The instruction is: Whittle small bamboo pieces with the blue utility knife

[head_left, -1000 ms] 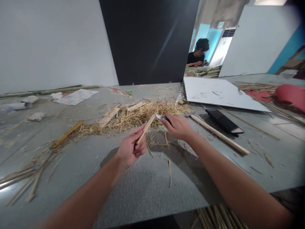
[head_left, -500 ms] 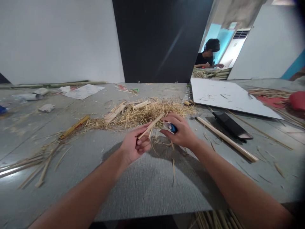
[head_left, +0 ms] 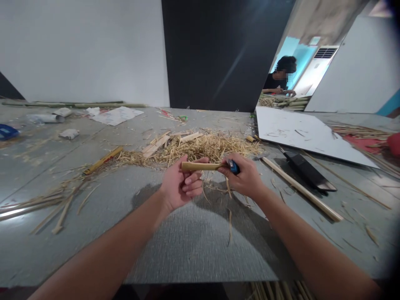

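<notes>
A short, pale yellow bamboo strip (head_left: 200, 166) lies level between my two hands, above the grey tabletop. My left hand (head_left: 179, 185) holds its left part, with the index finger behind the strip and the other fingers curled below. At the strip's right end, the thumb and fingers of my right hand (head_left: 245, 175) pinch it. A blue tool (head_left: 233, 166) with dark parts is also tucked in my right palm; its working end is hidden. Just beyond both hands spreads a heap of thin bamboo shavings (head_left: 212, 146), with flat split pieces (head_left: 156, 146) at its left.
On the right lie a long pale stick (head_left: 300, 187), a black flat object (head_left: 309, 171) and a white board (head_left: 306, 131). To the left are a yellow bamboo piece (head_left: 103, 160), loose strips (head_left: 34, 204) and paper (head_left: 117, 115). Another person (head_left: 283, 75) sits behind the panels.
The bamboo strip has turned from slanting to level, its broad yellow face now showing. My right hand has closed on its right end. The view has shifted slightly left.
</notes>
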A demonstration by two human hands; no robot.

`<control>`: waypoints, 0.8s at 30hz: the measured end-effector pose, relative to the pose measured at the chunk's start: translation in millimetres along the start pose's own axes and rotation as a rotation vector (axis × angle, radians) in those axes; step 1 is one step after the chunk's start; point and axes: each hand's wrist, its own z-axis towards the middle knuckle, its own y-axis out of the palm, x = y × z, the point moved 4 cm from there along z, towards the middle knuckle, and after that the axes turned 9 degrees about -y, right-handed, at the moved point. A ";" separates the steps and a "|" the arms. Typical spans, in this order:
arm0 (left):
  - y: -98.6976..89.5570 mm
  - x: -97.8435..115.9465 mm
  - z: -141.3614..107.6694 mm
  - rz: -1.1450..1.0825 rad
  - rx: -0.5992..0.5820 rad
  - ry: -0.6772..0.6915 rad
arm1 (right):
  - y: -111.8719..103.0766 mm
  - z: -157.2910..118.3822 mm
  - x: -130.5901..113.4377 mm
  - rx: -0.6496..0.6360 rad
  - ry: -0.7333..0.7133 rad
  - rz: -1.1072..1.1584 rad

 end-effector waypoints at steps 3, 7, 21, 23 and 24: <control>-0.8 4.4 -0.4 0.017 0.032 0.166 | -1.0 0.5 -5.6 0.016 0.085 0.098; -3.6 3.4 1.6 0.196 0.116 0.274 | -1.2 1.7 -15.6 -0.014 0.152 0.187; -15.7 3.2 6.6 0.570 0.496 0.356 | 33.7 -15.8 -39.4 -0.341 -0.192 0.099; -16.1 2.7 6.6 0.589 0.515 0.358 | 33.9 -15.5 -38.6 -0.358 -0.187 0.080; -16.4 2.6 6.4 0.596 0.524 0.358 | 33.9 -15.4 -38.2 -0.365 -0.184 0.075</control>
